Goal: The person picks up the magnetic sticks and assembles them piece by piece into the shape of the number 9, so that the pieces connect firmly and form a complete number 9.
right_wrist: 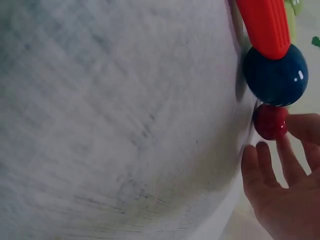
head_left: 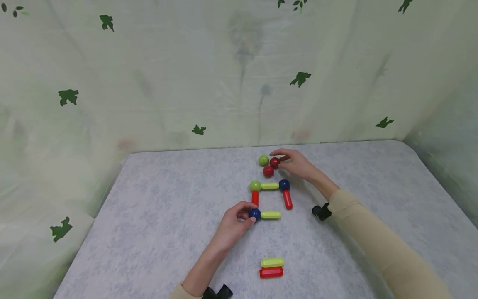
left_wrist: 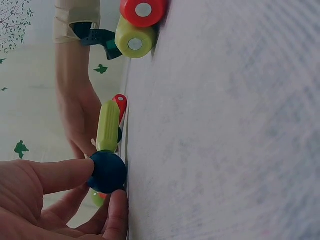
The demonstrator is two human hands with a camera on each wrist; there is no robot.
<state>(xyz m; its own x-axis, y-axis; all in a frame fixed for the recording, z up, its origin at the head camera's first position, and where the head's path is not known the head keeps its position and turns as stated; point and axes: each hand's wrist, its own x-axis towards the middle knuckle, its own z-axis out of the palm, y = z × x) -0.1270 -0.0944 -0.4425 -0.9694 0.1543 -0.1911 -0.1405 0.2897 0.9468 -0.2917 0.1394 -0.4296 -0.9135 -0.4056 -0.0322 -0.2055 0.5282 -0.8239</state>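
My left hand (head_left: 235, 220) pinches a blue ball (head_left: 255, 214) between thumb and fingers. A yellow-green rod (head_left: 271, 215) sticks out rightward from this ball, and a red rod (head_left: 255, 199) runs from it toward a green ball (head_left: 255, 185). Another yellow-green rod (head_left: 270, 186) links the green ball to a second blue ball (head_left: 284, 185), from which a red rod (head_left: 287, 199) points back toward me. My right hand (head_left: 296, 164) reaches to a red ball (head_left: 275, 162), its fingers extended around the far side and its thumb near. In the right wrist view the thumb overlaps a red ball (right_wrist: 270, 121).
Beside the reached-for ball lie another red ball (head_left: 268, 171) and a loose green ball (head_left: 263, 160). Closer to me, a yellow-green rod (head_left: 272, 262) and a red rod (head_left: 271, 272) lie side by side. A leaf-patterned curtain (head_left: 168, 83) hangs behind the grey table (head_left: 157, 216).
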